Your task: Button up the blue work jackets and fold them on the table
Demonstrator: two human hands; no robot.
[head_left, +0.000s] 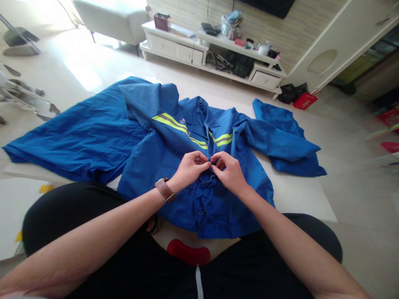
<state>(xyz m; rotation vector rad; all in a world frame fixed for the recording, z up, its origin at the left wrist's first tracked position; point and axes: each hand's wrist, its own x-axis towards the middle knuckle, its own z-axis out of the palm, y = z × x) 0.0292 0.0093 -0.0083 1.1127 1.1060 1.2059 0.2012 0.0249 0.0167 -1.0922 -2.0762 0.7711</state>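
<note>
A blue work jacket (174, 153) with yellow and grey reflective stripes lies spread in front of me, its collar away from me. My left hand (195, 166) pinches the front placket near the middle of the chest, below the stripe. Close against it, my right hand (229, 170) pinches the same placket from the other side, fingertips nearly touching. Whatever small part sits between the fingertips is hidden. Lower on the placket, a button (201, 213) shows. A brown watch strap (165, 189) is around my left wrist.
More blue cloth (81, 128) lies to the left, and another folded blue piece (280, 120) lies at the right, both on a pale low table (305, 199). Across the floor stands a white TV cabinet (174, 45) with assorted items. A red bag (305, 100) rests beside it.
</note>
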